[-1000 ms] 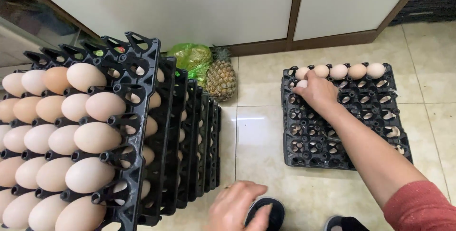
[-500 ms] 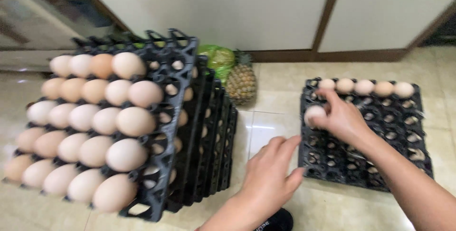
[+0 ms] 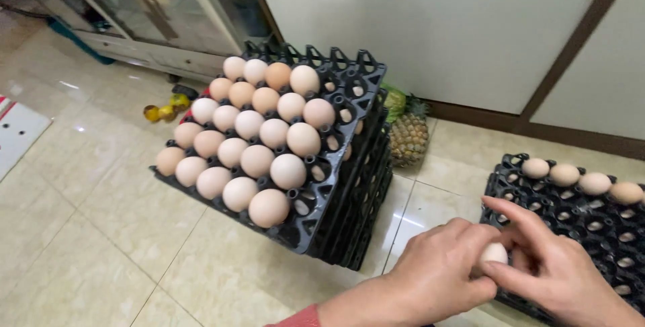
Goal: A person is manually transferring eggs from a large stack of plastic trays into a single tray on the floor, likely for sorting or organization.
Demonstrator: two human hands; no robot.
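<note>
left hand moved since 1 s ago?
Yes. The left hand went right, from below the egg stack to the right tray, meeting the right hand at an egg.

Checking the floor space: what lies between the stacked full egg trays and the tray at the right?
In the head view, bare tiled floor separates the stacked trays from the right tray; a pineapple stands farther back.

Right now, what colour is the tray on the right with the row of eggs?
The tray is black, seen clearly in the head view.
</note>
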